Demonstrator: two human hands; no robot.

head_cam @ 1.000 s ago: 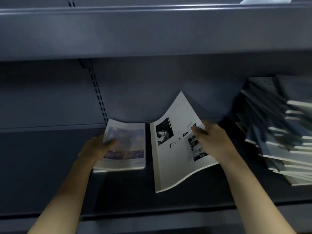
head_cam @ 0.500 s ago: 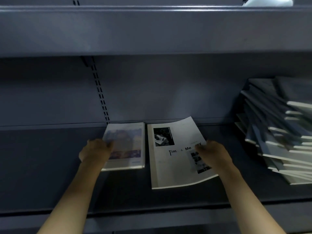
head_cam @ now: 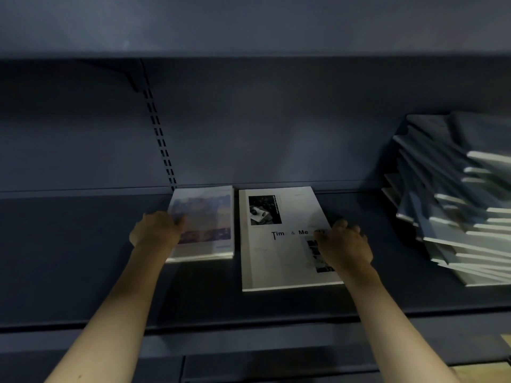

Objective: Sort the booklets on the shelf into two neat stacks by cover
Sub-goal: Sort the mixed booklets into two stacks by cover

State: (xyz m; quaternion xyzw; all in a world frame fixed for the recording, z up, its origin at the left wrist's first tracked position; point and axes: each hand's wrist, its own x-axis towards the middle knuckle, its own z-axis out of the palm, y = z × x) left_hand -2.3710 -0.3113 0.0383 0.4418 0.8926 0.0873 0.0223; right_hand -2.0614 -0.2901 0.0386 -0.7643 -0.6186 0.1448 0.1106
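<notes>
Lying flat on the shelf (head_cam: 83,261), a white booklet (head_cam: 279,244) sits just right of a short blue-covered stack (head_cam: 204,225). The right hand (head_cam: 343,246) rests curled on the booklet's right edge; the left hand (head_cam: 156,230) grips the stack's left edge. The leaning unsorted pile (head_cam: 453,205) far right looks ready to slide if bumped.

Shelf (head_cam: 69,258) floor lies bare at 9 o'clock and along the front edge at 6. Leaning booklet pile (head_cam: 453,211) blocks 3 o'clock. Upper shelf (head_cam: 249,26) caps clearance at 12.
</notes>
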